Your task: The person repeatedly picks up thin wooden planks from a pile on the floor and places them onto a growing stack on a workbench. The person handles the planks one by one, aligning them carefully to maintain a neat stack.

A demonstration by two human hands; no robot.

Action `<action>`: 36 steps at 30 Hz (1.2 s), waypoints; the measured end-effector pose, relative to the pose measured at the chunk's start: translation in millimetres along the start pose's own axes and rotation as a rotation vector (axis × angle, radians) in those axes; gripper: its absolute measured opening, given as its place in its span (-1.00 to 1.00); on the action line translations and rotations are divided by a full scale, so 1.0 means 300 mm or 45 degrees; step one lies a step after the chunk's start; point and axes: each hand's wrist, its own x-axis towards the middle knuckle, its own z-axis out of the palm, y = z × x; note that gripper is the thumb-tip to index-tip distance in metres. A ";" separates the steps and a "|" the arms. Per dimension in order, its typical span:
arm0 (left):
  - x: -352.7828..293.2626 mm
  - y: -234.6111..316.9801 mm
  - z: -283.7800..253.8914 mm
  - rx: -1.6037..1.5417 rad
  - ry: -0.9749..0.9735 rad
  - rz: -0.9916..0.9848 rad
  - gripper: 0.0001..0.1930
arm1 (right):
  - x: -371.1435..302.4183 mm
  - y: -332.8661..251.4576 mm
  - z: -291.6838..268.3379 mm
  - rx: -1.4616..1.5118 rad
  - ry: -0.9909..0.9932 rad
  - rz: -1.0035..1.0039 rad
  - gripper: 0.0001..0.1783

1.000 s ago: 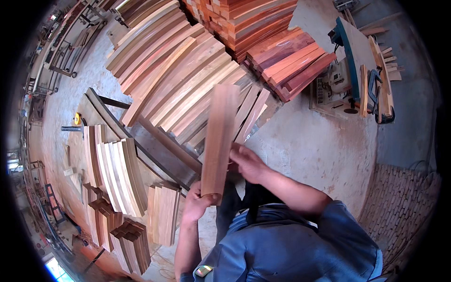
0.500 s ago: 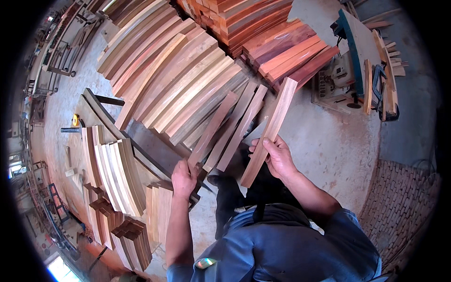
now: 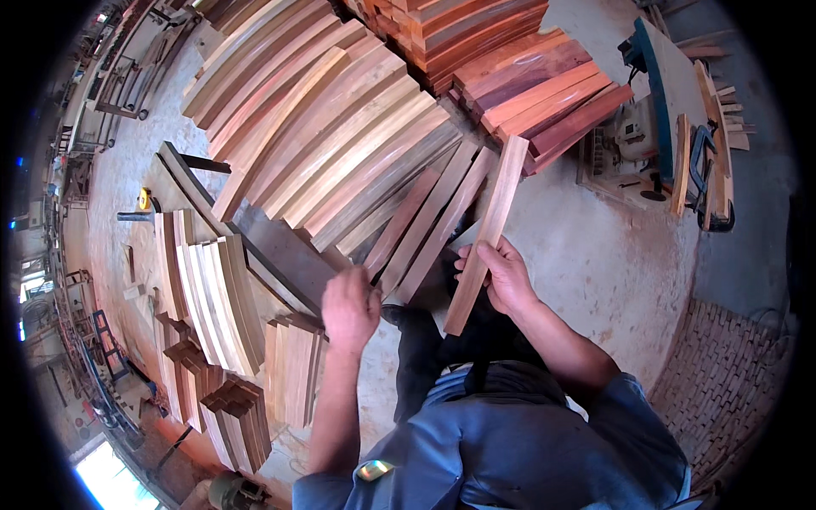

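Right hand (image 3: 503, 276) grasps the wooden strip (image 3: 490, 229), thumb on the upper face, fingers wrapped round the far edge, grip below mid-length. Strip is in front of the torso, seen over the floor (image 3: 586, 255) and the dark trousers (image 3: 416, 348).

Long axis: steep, lower left to upper right in view. Far end points away from the body, toward the near corner of the reddish stack (image 3: 544, 102); near end points back at the legs, tipped a bit left.

Left hand (image 3: 350, 308) is half curled, slightly blurred, at the near end of the leftmost loose strip (image 3: 410, 219). Can't tell whether it's gripping that strip, touching it or clear of it.

Two more loose strips, middle (image 3: 429, 217) and right-hand one (image 3: 448, 225), lie just beside it, all roughly parallel. Same lean as the held strip, but flatter, so axes don't match.

Left of those: wide row of pale boards (image 3: 340, 144), axes also lower left to upper right, slightly bowed by the lens.
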 end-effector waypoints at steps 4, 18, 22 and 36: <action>0.031 0.091 0.060 0.084 -0.120 0.023 -0.59 | 0.013 0.004 0.004 -0.019 -0.025 0.019 -0.78; 0.084 0.122 -0.023 -0.176 -0.119 -0.166 -0.71 | 0.070 0.027 -0.054 0.097 0.013 0.150 -0.77; 0.032 0.114 -0.086 -1.026 -0.377 -0.679 -0.71 | 0.040 -0.003 -0.017 0.151 -0.016 0.187 -0.75; -0.158 0.155 -0.189 -1.872 0.087 -0.643 -0.56 | 0.047 -0.026 0.332 -0.012 -0.491 0.098 -0.62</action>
